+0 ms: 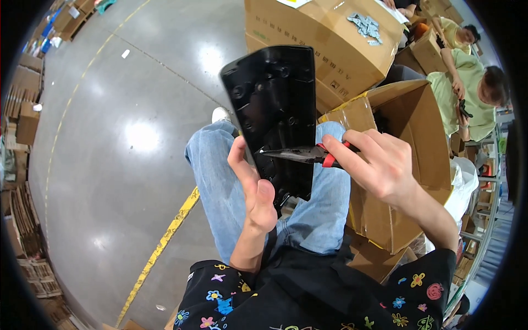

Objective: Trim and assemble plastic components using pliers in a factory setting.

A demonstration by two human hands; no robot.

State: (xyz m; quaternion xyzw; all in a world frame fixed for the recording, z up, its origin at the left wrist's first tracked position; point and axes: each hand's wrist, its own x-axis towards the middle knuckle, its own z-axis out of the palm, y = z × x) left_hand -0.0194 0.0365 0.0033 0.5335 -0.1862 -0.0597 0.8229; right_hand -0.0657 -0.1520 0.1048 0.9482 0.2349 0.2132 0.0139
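Observation:
A glossy black moulded plastic housing (275, 99) stands tilted up above my knees, its inner side with several round bosses facing me. My left hand (257, 192) grips its lower left edge, thumb in front and the other fingers mostly hidden behind it. In my right hand (379, 162) is a pair of needle-nose pliers (300, 154) with red and black handles. The pliers' tips lie over the left part of the housing; a small pale spot shows there, too small to name. Whether the jaws touch the plastic I cannot tell.
An open cardboard box (407, 121) stands by my right knee with dark things inside. Behind it a large carton (330, 49) bears a pile of small grey parts (365, 27). Co-workers sit at the far right. A yellow line (165, 247) crosses the floor at left.

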